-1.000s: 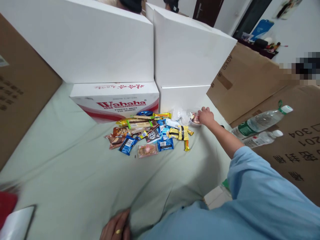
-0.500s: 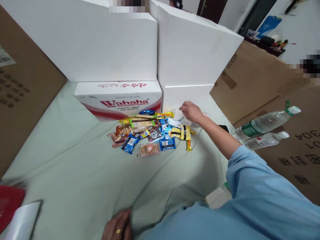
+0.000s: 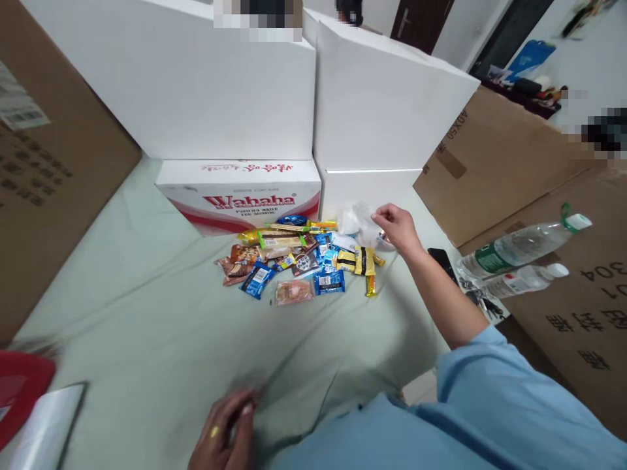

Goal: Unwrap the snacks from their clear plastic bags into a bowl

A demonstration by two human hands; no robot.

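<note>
My right hand [image 3: 396, 226] reaches to the far side of the cloth, right of a heap of packaged snacks. Its fingertips pinch the edge of a clear plastic bag [image 3: 361, 214], which lies against a white box. Under the hand, a small round container [image 3: 386, 241] is partly hidden. Nearby are two yellow-and-black packets [image 3: 364, 260], a blue packet [image 3: 329, 282] and a clear-wrapped biscuit pack [image 3: 294, 292]. Close to my body, my left hand [image 3: 223, 432], with a gold ring, rests on the cloth. Its fingers are loosely bent, the thumb apart, with nothing visible in them.
A Wahaha carton [image 3: 245, 202] and tall white boxes [image 3: 372, 104] stand behind the snacks. Brown cardboard [image 3: 59, 176] rises at the left. On the right are two plastic bottles [image 3: 519, 251] and a black phone [image 3: 442, 263]. A red object [image 3: 29, 385] lies at lower left.
My right hand has moved right, away from the middle of the plastic bag, so more of the bag shows. My left hand has turned slightly, showing its thumb. The view has shifted a little.
</note>
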